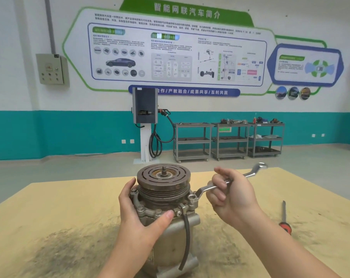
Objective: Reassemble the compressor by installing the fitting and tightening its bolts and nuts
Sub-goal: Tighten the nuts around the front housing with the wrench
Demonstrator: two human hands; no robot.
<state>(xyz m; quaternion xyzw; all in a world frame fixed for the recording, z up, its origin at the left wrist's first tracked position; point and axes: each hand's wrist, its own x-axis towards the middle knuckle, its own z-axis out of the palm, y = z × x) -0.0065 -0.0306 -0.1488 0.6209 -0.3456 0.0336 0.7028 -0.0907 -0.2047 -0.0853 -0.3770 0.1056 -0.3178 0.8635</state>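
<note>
Compressor [166, 207] stands upright on the tan workbench [55, 207], pulley face [163, 174] up, threaded shaft poking out of the middle. Left hand [139, 214] is wrapped round the flange just under the pulley, thumb pressing the front edge near the little clamp, fingers curled round the far side. Pretty clearly that's there to stop the whole body spinning when torque goes on.

Right hand [229, 194] is curled tight round the shank of an offset ring wrench [226, 182]. Below and inboard of that grip, the ring end sits at a bolt [191, 197] on the right ear of the flange; the free end sticks up and away past the knuckles. Can't tell if the ring is fully seated.

A black hose [187, 235] hangs down the front, under the left thumb. Red-handled screwdriver [284, 219] lies well outboard of the wrench hand.

Looks like bolt-tightening stage to me.
</note>
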